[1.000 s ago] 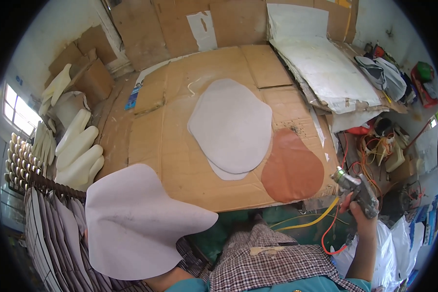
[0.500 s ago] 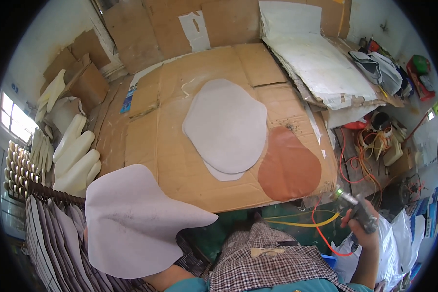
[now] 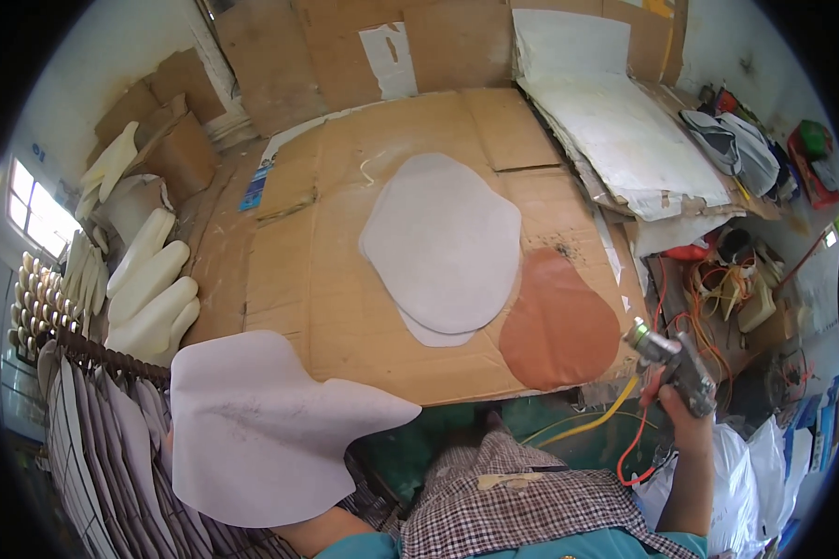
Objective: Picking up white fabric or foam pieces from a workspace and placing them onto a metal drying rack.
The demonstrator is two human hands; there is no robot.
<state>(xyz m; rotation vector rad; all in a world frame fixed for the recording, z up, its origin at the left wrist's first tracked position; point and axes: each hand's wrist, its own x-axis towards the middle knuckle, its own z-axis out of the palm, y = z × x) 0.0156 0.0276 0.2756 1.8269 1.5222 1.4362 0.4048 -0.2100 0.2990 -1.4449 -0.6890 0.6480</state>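
A large pale grey leather-like sheet point(image 3: 261, 429) lies draped over my left forearm, held up off the table's near left corner. My left hand point(image 3: 169, 442) is under it; only a sliver of skin shows at the sheet's left edge, and its fingers are hidden. In my right hand point(image 3: 682, 410) is a metal spray gun point(image 3: 676, 359), fingers wrapped round its grip. Its nozzle points up and left, near the table's right front corner. A red hose and a yellow hose hang by it. A stack of grey cut pieces point(image 3: 443, 247) and a brown leather-like piece point(image 3: 559, 321) lie on the table.
Cardboard point(image 3: 336, 289) covers the table. Grey sheets point(image 3: 112, 447) hang from a rack at lower left, near my left arm. Cream foam shapes point(image 3: 144, 289) stand behind them. White sheets point(image 3: 615, 140) are stacked back right, and white plastic bags point(image 3: 732, 475) sit beside my right forearm.
The spray gun in my right hand has moved up and left, closer to the table corner. The grey sheet has dipped slightly. The whole view has shifted a little.
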